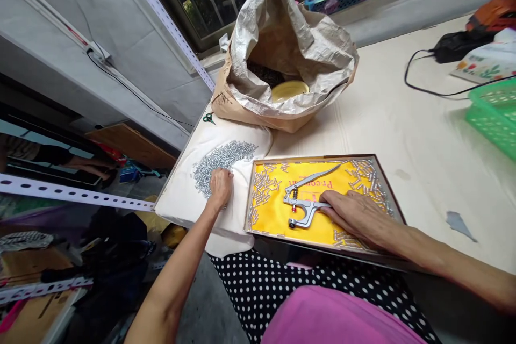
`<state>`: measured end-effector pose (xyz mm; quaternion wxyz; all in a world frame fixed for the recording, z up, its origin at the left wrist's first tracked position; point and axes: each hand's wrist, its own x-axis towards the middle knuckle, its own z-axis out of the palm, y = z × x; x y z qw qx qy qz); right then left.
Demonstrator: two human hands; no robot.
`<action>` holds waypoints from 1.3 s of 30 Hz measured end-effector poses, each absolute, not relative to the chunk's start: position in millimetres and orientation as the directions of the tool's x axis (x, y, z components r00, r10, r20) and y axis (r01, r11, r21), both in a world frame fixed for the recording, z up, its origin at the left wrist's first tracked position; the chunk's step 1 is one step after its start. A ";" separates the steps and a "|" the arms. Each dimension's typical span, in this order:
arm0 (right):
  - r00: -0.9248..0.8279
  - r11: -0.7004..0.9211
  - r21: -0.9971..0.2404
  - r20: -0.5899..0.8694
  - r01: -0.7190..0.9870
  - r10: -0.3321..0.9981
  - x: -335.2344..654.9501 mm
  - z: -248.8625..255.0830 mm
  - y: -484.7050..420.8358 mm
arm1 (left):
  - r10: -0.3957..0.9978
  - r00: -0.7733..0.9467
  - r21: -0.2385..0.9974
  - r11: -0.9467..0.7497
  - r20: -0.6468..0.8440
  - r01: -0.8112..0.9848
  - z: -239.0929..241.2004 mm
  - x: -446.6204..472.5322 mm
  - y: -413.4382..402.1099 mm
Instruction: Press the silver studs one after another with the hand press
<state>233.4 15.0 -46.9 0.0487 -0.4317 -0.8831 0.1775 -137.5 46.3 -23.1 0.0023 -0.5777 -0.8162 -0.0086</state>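
My left hand [220,185] rests on a pile of small silver metal pieces [220,158] spread on a white cloth [189,201], its fingers curled down into the pile. My right hand [355,214] lies in a shallow yellow-lined tray [278,215], fingers closed over the lower handle of silver snap pliers [305,201]. The pliers' upper handle points up and to the right. More small silver pieces are scattered along the tray's left and right sides.
A large crumpled paper sack [282,48] with a yellow dish inside stands behind the tray. Small green scissors [208,117] lie beside it. A green basket [494,113], a black cable [427,83] and a charger sit at the right. My polka-dot lap is below the table edge.
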 end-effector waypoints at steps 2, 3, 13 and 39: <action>-0.628 0.562 -0.379 -0.067 0.735 0.775 233.6 -46.5 16.0 | 0.943 -0.332 0.027 0.332 -0.008 0.943 -16.8 -139.9 50.5; -0.637 0.571 -0.386 -0.061 0.725 0.768 233.8 -46.5 16.5 | 0.943 -0.333 0.037 0.334 -0.017 0.942 -12.7 -140.1 51.7; -0.722 0.704 -0.325 0.085 0.631 0.687 233.5 -62.5 12.8 | 0.958 -0.149 0.749 0.284 -0.244 0.599 3.4 -46.8 -11.9; -0.735 0.761 -0.205 0.199 0.616 0.649 235.5 -62.5 -1.4 | 0.800 -0.211 0.776 0.598 -0.561 0.204 -15.9 10.3 -40.5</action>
